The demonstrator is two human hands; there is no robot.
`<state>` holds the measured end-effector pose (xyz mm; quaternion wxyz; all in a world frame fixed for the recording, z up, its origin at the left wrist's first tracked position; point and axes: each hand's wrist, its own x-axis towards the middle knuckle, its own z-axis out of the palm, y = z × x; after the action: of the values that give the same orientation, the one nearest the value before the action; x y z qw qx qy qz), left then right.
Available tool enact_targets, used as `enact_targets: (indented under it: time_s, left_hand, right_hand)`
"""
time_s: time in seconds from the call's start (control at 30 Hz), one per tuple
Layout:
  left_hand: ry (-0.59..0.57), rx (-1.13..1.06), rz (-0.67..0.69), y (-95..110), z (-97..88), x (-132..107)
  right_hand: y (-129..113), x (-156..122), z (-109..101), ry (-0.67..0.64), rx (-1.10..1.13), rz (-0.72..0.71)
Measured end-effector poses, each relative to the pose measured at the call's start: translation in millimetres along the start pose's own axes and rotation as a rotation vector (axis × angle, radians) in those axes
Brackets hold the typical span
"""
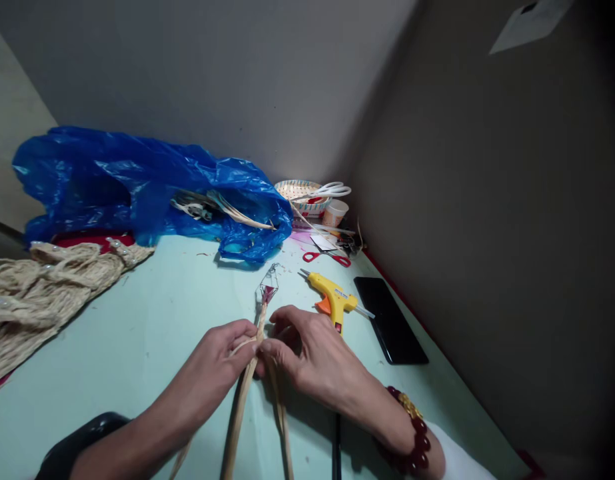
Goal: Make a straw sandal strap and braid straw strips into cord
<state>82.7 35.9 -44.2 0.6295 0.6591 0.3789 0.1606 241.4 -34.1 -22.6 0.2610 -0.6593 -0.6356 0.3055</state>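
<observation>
A narrow braid of pale raffia (pixel 262 321) runs between my hands, with loose strands (pixel 240 407) hanging down toward the table's front edge. My left hand (pixel 227 343) is closed, pinching the braid between thumb and fingers from the left. From the right, my right hand (pixel 304 343) has its thumb against the braid and its index finger arched away; its other fingers curl around the strands and are partly hidden. At its far end, the braid meets a small purple piece (pixel 268 293) and a thin wire-like shape (pixel 273 277).
Right of my hands lie a yellow glue gun (pixel 332 293), a black phone (pixel 390 320) and red-handled scissors (pixel 327 257). A blue plastic bag (pixel 162 173) with raffia, a basket (pixel 300 188) and a small tub (pixel 336 212) stand behind. Woven raffia (pixel 57 287) lies left.
</observation>
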Motion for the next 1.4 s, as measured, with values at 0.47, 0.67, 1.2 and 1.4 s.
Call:
enact_targets:
  time_s: [0.47, 0.67, 1.2, 1.4]
  left_hand:
    - [0.006, 0.082, 0.074, -9, 2.3, -6]
    - [0.06, 0.231, 0.107, -9, 3.1, -7]
    - [0.093, 0.579, 0.135, 5, 8.3, -25]
    - [0.071, 0.886, 0.38, -23, 21.4, -29]
  right_hand:
    - [6, 7, 11, -0.049, 0.192, -0.035]
    - [11, 12, 15, -0.036, 0.25, -0.036]
    - [15, 9, 24, 0.051, 0.458, 0.001]
    - [16, 9, 22, -0.086, 0.689, 0.022]
